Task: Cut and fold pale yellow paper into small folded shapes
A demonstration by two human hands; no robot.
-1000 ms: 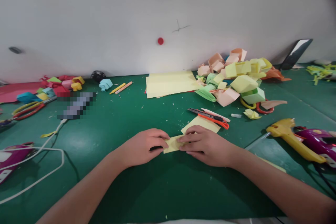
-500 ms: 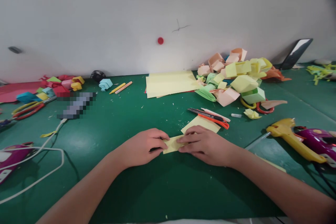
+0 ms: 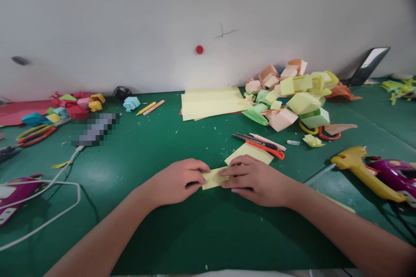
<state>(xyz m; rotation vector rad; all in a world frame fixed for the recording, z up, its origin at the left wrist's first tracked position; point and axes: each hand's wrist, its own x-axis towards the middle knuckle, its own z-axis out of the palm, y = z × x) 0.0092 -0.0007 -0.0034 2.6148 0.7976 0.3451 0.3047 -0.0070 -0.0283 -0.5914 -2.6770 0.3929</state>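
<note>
A small strip of pale yellow paper (image 3: 213, 177), which looks folded, lies between my hands on the green tabletop. My left hand (image 3: 180, 183) pinches its left end with thumb and fingertips. My right hand (image 3: 256, 181) has its fingers bent over the right part of the strip and covers that end. Just behind the right hand, a yellow paper sheet (image 3: 260, 155) lies flat, partly hidden by the fingers. An orange box cutter (image 3: 274, 151) rests across that sheet's far edge.
Folded paper pieces (image 3: 302, 101) are heaped at the back right. A yellow glue gun (image 3: 367, 175) lies to the right. Yellow sheets (image 3: 211, 103) are stacked against the white wall (image 3: 146, 30). To the left are scissors (image 3: 39, 134), a blurred device (image 3: 95, 130) and a white cable (image 3: 78, 194).
Both hands stay on the yellow paper strip in nearly the same pose. The whole view has shifted very slightly; nothing else visibly differs.
</note>
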